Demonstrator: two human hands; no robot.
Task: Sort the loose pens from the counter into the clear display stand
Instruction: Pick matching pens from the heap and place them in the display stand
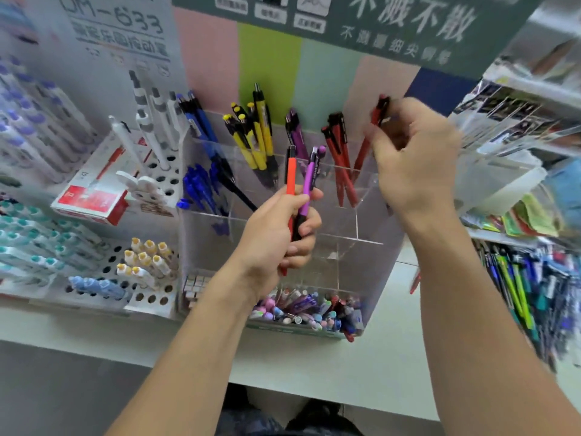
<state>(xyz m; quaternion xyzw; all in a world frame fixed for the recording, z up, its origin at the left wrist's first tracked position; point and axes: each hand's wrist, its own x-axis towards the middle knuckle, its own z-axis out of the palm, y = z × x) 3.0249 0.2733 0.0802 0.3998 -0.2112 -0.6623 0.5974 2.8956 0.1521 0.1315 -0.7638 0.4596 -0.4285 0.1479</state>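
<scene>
A clear display stand [364,228] with divided compartments stands on the white counter [386,366]. Its back row holds blue pens [201,121], yellow pens [254,136], purple pens [295,133] and red pens [338,152]. My left hand [276,243] grips an orange-red pen [290,174] and a purple pen [309,180] upright in front of the stand. My right hand [415,158] pinches the top of a dark red pen [375,121] above the red-pen compartment at the stand's right end.
A lower front tray [314,313] holds several mixed pens and caps. White perforated racks [147,291] with markers stand to the left, beside a red and white box [91,199]. A heap of loose pens [528,284] lies at the right; one red pen [415,281] lies on the counter.
</scene>
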